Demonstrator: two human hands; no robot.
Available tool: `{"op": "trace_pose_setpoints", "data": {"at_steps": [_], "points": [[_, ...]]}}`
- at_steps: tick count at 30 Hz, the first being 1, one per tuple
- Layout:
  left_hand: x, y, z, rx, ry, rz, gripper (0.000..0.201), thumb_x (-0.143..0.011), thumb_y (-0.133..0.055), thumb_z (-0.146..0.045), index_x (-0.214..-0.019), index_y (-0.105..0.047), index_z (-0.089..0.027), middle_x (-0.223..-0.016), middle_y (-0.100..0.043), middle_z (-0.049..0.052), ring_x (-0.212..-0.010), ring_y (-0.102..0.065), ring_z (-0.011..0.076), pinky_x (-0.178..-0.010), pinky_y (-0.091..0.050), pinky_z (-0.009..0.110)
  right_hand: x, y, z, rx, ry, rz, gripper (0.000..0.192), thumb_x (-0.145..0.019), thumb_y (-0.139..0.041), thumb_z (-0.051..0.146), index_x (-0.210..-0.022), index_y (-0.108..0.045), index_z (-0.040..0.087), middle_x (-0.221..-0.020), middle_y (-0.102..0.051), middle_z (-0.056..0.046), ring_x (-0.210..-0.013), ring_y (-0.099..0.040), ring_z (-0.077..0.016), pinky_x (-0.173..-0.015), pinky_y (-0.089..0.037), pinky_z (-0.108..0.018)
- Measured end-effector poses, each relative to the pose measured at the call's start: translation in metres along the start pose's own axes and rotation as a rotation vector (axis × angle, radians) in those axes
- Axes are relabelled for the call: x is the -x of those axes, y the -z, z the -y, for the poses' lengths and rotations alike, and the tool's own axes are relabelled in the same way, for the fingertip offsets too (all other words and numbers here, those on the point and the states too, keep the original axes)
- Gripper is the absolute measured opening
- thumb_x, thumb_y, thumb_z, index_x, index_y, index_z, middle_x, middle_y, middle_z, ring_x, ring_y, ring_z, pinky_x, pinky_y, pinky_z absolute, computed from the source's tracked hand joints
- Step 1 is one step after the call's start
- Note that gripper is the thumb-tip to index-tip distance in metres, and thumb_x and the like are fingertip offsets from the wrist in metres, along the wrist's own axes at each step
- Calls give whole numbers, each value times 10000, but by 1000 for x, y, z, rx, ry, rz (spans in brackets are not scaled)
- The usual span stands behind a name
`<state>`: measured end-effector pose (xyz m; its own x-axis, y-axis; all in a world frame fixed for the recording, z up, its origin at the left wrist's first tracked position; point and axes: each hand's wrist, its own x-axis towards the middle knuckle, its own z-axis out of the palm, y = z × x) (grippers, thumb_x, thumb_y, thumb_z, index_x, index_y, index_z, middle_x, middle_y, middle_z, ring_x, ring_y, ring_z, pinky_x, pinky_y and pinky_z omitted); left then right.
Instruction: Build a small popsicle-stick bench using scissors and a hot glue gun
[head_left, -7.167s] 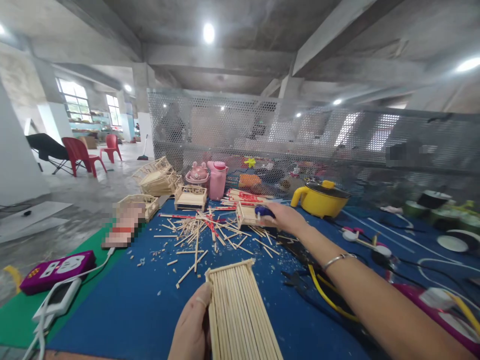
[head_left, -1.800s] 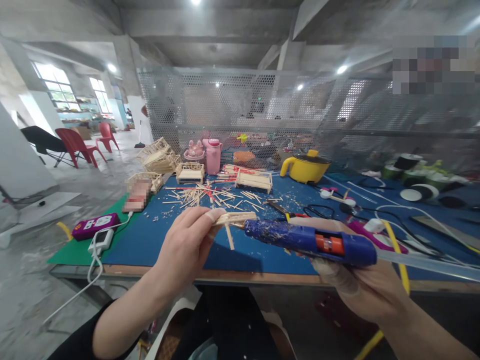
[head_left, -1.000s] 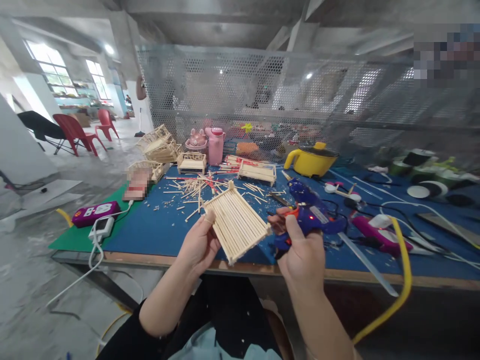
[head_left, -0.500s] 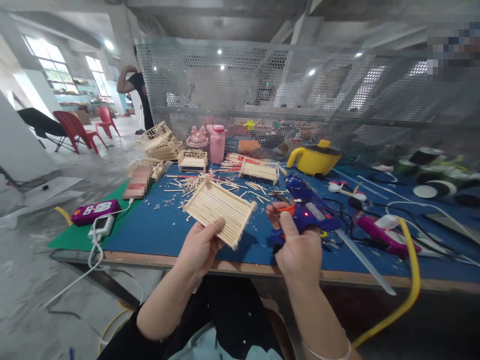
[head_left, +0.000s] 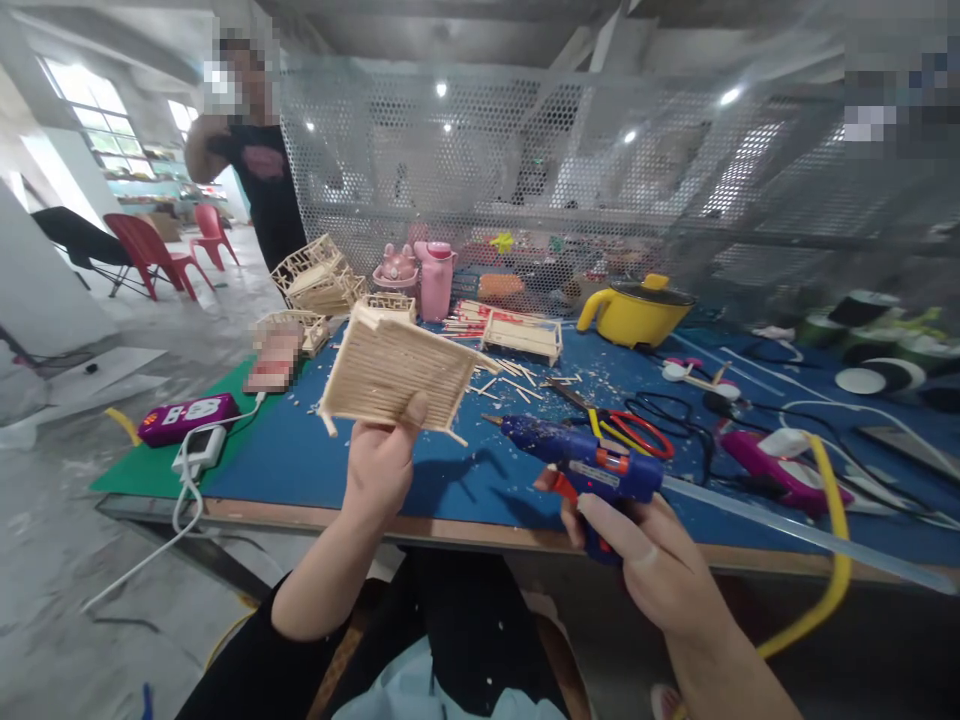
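Observation:
Pinched in my left hand [head_left: 382,465] is a small model bed frame [head_left: 397,375] built of pale wooden sticks, raised and tilted above the table. My right hand [head_left: 645,550] grips a blue hot glue gun [head_left: 585,455] by its handle, fingers at the orange trigger. Its nozzle points left, toward the frame but apart from it. A long clear glue stick [head_left: 810,535] runs out of the gun's rear. Behind the gun lie scissors [head_left: 637,432] with red and yellow handles. Loose short sticks [head_left: 517,385] are scattered on the blue mat, partly hidden by the held frame.
Finished stick frames [head_left: 319,280] are stacked at the back left, and another frame [head_left: 523,338] stands mid-table. A pink bottle [head_left: 436,280], a yellow pot [head_left: 641,312], a phone [head_left: 274,355] and purple power strips [head_left: 187,418] surround the work area. A person [head_left: 266,180] stands beyond the mesh's left end.
My left hand has tipped the frame up and moved it left. The glue gun has swung so its nozzle points left and its side shows. The person at the back has come further into view.

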<state>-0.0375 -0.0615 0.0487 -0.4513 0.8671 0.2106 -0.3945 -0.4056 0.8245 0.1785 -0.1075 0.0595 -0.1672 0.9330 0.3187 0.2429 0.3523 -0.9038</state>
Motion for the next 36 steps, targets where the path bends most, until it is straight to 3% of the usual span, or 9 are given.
{"op": "trace_pose_setpoints", "data": {"at_steps": [2, 6, 9, 12, 16, 26, 30, 36], "points": [[5, -1, -3, 66, -14, 30, 403, -612, -803, -331, -970, -683, -192, -971, -719, 52, -1068, -616, 229, -937, -474, 323, 3, 4, 1, 81, 23, 12, 326, -852, -516, 459, -780, -652, 172, -596, -610, -20, -529, -540, -129, -528, -465, -254], [13, -2, -8, 225, 4, 97, 406, -662, -778, -293, -1049, -658, -267, -983, -721, 26, -1014, -644, 209, -899, -503, 337, 9, 10, 5, 267, 127, 17, 392, -860, -505, 442, -578, -614, 192, -554, -602, -22, -535, -565, -144, -561, -488, -253], [17, -2, -11, 298, -15, 142, 407, -679, -770, -266, -1067, -650, -296, -978, -723, 19, -998, -650, 199, -901, -504, 346, 13, 12, 8, 386, 208, -19, 328, -866, -491, 441, -773, -711, 216, -652, -662, -36, -582, -604, -176, -583, -510, -275], [18, 0, -10, 282, -38, 169, 383, -683, -767, -271, -1050, -661, -304, -952, -726, 14, -982, -655, 203, -877, -515, 338, 16, 12, 9, 485, 273, -20, 323, -863, -499, 440, -1032, -703, 255, -642, -669, -18, -541, -600, -184, -649, -533, -311], [16, 5, -7, 178, -50, 176, 354, -682, -764, -330, -1023, -678, -294, -884, -729, 16, -940, -661, 218, -822, -535, 331, 16, 11, 7, 538, 282, 6, 351, -874, -485, 432, -1121, -669, 264, -602, -653, -4, -496, -584, -181, -682, -539, -325], [16, 6, -5, 224, -67, 215, 370, -727, -732, -266, -1084, -654, -323, -958, -726, 8, -945, -657, 200, -858, -519, 344, 12, 8, 5, 499, 225, 14, 356, -870, -466, 479, -823, -716, 231, -509, -598, -8, -473, -555, -180, -657, -532, -322], [19, 1, -10, 303, -15, 194, 380, -719, -739, -254, -1082, -648, -320, -1015, -716, 11, -1022, -637, 198, -906, -501, 351, 14, 7, -2, 444, 224, -18, 331, -871, -474, 462, -837, -703, 226, -564, -630, -18, -516, -576, -186, -683, -539, -334], [21, -4, -15, 320, 58, 115, 395, -673, -772, -230, -1042, -648, -293, -975, -720, 13, -991, -650, 203, -833, -536, 328, 16, 7, -4, 405, 211, -16, 289, -859, -508, 443, -775, -691, 236, -542, -614, -10, -494, -560, -179, -650, -550, -333]]}}
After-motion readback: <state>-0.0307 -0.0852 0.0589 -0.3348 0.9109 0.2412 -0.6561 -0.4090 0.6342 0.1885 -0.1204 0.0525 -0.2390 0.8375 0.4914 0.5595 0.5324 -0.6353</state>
